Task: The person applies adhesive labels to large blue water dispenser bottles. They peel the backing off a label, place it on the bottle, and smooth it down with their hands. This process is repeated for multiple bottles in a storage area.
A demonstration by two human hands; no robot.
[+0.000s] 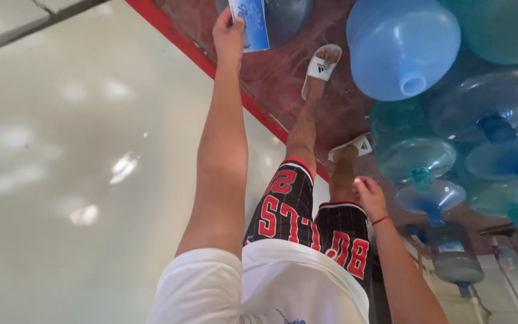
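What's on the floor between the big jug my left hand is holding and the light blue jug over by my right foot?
In the head view, between the labelled jug in the left hand and the light blue jug lies one foot in a white sandal on dark red floor.

Plenty of open room is found across the left half of the frame, where the pale glossy floor [61, 180] is bare. The right side is pretty much blocked: big blue water jugs [403, 48] are packed tight from upper right down to lower right, nearly touching. A narrow lane is left along the red strip [259, 114] by the sandalled feet [322, 66].
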